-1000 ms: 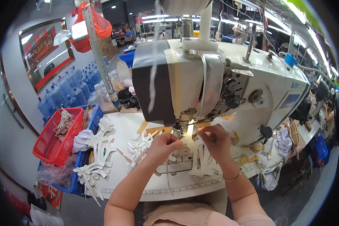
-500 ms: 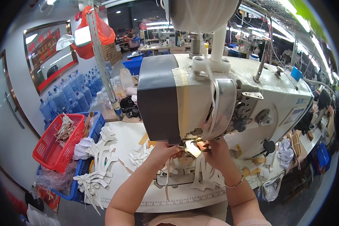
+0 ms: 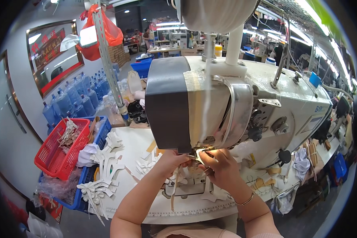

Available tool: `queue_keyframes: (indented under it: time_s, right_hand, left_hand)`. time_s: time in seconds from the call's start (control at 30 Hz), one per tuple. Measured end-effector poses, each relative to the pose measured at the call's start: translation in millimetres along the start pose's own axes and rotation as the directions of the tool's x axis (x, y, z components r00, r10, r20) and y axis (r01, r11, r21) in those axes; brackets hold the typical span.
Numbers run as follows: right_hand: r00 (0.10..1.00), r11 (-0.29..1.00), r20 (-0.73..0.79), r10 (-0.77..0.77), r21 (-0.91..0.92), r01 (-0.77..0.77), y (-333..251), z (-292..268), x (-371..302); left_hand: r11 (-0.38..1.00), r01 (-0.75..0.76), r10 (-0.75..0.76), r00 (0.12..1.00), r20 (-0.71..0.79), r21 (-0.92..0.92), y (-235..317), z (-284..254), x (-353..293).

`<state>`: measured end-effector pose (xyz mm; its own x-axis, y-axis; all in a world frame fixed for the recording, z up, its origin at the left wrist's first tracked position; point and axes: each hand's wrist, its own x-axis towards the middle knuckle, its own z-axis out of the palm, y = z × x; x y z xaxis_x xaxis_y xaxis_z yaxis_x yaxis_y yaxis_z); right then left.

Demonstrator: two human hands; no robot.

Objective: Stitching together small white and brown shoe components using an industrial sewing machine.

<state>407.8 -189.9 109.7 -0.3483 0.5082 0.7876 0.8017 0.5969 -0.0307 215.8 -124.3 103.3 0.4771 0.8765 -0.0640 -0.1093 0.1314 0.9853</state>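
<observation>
A sewing machine (image 3: 214, 107) stands before me, its lamp lighting the needle area (image 3: 199, 155). My left hand (image 3: 171, 162) is closed left of the needle, thumb and forefinger pinching a pale strap piece (image 3: 173, 194) whose narrow tail hangs down over the bed. On the right, close under the machine head, my right hand (image 3: 222, 167) has its fingers bent together at the lit spot. What those fingers hold, if anything, is hidden. Below it, a white cut piece (image 3: 210, 194) lies on the machine bed. More white cut pieces (image 3: 146, 162) lie beyond my left wrist.
Stacked white cut pieces (image 3: 105, 170) cover the table's left side. Next to them, a red basket (image 3: 59, 162) of small pieces sits on a blue crate (image 3: 77, 204). A measuring tape (image 3: 178, 214) runs along the front edge. Fabric scraps (image 3: 273, 172) lie at right.
My right hand has moved left and closer to the needle, its fingers now bent in front of the lit spot. The left hand stays nearly in place. The view has shifted slightly.
</observation>
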Motion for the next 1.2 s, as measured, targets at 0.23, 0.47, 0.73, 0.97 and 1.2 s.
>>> queue_keyframes:
  time_s: [0.23, 0.47, 0.73, 0.97, 1.2]
  right_hand:
    - [1.000, 0.999, 0.015, 0.005, -0.032, -0.005, -1, 3, 2]
    - [0.999, 0.997, -0.013, -0.041, -0.070, 0.040, 0, 9, -2]
    - [0.997, 0.985, -0.010, -0.071, -0.156, 0.069, -6, 13, -3]
    - [0.863, 0.828, 0.396, 0.312, 0.332, -0.452, 44, 8, 14]
    - [0.894, 0.712, 0.316, 0.318, 0.543, -0.445, 43, 22, 9]
  left_hand:
    - [0.999, 0.003, -0.003, 1.000, -0.009, -0.041, -10, -7, 8]
    - [1.000, -0.020, 0.020, 1.000, -0.002, -0.018, -11, -8, 13]
    - [0.997, -0.068, 0.066, 0.995, 0.070, 0.029, -4, -13, 16]
    - [0.983, -0.158, 0.163, 0.986, -0.047, 0.088, -28, 6, -35]
    - [-0.088, -0.582, 0.862, 0.362, 0.354, 0.809, -31, 22, -27]
